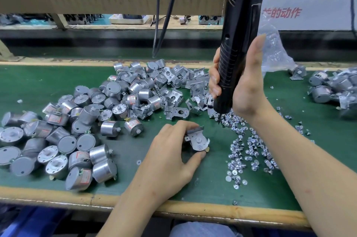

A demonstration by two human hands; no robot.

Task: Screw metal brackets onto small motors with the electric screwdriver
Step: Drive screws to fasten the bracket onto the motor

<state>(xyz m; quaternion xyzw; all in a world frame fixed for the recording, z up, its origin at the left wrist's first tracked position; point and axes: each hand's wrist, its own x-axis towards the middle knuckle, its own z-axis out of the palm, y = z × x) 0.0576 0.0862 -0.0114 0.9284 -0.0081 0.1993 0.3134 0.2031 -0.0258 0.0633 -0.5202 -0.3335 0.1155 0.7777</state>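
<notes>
The step in hand looks like fetching a screw. The right hand (pixel 249 86) is wrapped round the black electric screwdriver (pixel 239 24), fingers curled on the ribbed grip, and holds it nearly upright. Its thin bit (pixel 219 119) points down at the near edge of the heap of loose screws (pixel 251 147) on the green table (pixel 135 178). I cannot tell whether a screw already sits on the tip. The left hand (pixel 170 151) rests on the table in front of the person, between the screws and the pile of bare motors (pixel 77 130). Its fingertips and thumb pinch one motor (pixel 199 142), shaft end up, with a bracket (pixel 194 131) laid over its face. No screw head can be made out on that bracket, so the fastening seems not yet done. The next move probably calls for a screw to be lifted on the bit and carried across to the held motor. It then has to go straight down into a bracket hole while the left hand keeps bracket and motor lined up and steady. Spare brackets (pixel 179 89) lie heaped behind, and what look like finished pieces (pixel 328 86) sit far to the right.
</notes>
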